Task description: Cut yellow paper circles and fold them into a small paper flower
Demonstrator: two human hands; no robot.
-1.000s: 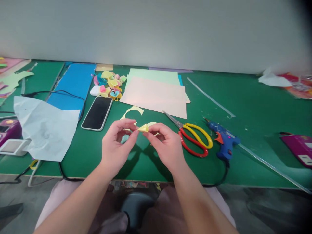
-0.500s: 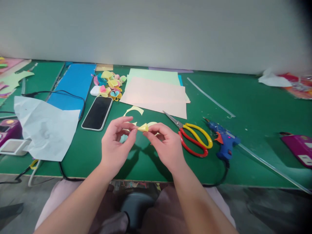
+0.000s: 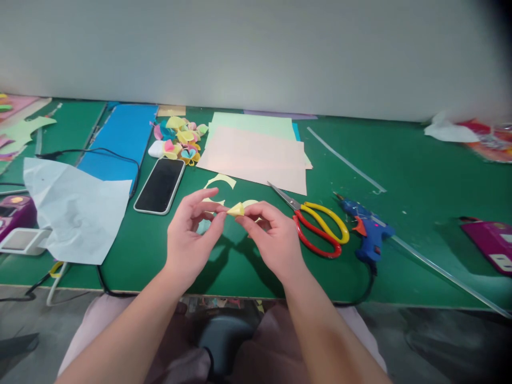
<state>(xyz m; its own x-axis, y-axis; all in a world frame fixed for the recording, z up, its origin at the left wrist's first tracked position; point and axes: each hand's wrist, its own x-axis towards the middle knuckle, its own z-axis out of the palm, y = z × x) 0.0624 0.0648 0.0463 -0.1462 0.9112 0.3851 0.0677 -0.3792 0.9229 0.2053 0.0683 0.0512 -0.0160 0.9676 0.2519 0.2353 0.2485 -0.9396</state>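
A small folded yellow paper piece (image 3: 236, 209) is pinched between both hands above the green table (image 3: 416, 176). My left hand (image 3: 190, 237) grips its left end with thumb and fingertips, the other fingers raised. My right hand (image 3: 274, 240) pinches its right end. Yellow paper offcuts (image 3: 220, 181) lie on the table just behind the hands.
Red-and-yellow scissors (image 3: 318, 224) and a blue glue gun (image 3: 366, 226) lie to the right. A phone (image 3: 160, 185), a pile of coloured paper petals (image 3: 180, 138), pink and green sheets (image 3: 256, 152), blue paper (image 3: 120, 138) and crumpled white paper (image 3: 76, 208) lie left and behind.
The fingers of my left hand have shifted slightly on the yellow piece; both hands stay in the same place.
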